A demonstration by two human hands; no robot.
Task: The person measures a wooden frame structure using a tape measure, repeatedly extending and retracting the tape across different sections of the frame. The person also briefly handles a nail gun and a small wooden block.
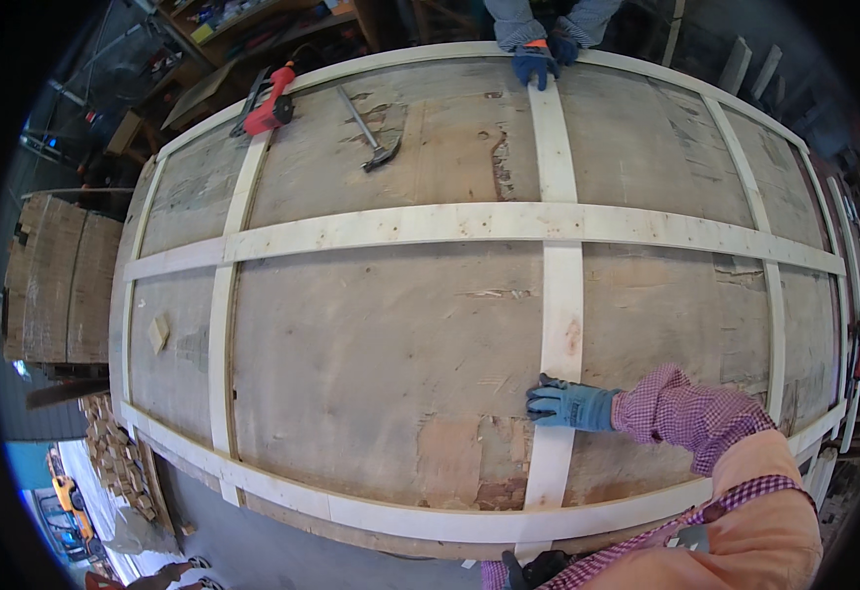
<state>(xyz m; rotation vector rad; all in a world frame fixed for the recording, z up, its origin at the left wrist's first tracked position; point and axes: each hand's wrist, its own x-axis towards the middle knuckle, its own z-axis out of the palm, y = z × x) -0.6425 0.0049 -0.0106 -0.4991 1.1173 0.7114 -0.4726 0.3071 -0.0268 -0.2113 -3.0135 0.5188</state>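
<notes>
My right hand, in a blue glove with dark fingertips, lies across a pale upright wooden slat. Its fingers are spread and reach over the slat's left edge. My left hand, dark-gloved, is at the bottom edge of the picture beside the slat's lower end; its fingers are mostly hidden. The slat lies on a large worn plywood panel. A long crosswise slat crosses the middle, and another slat runs along the near edge. At the far edge, another person's blue-gloved hands touch the slat's far end.
A red-and-black power tool and a hammer lie on the far left part of the panel. A small wood block rests at left. Stacked boards and a wood-scrap pile stand beyond the left edge.
</notes>
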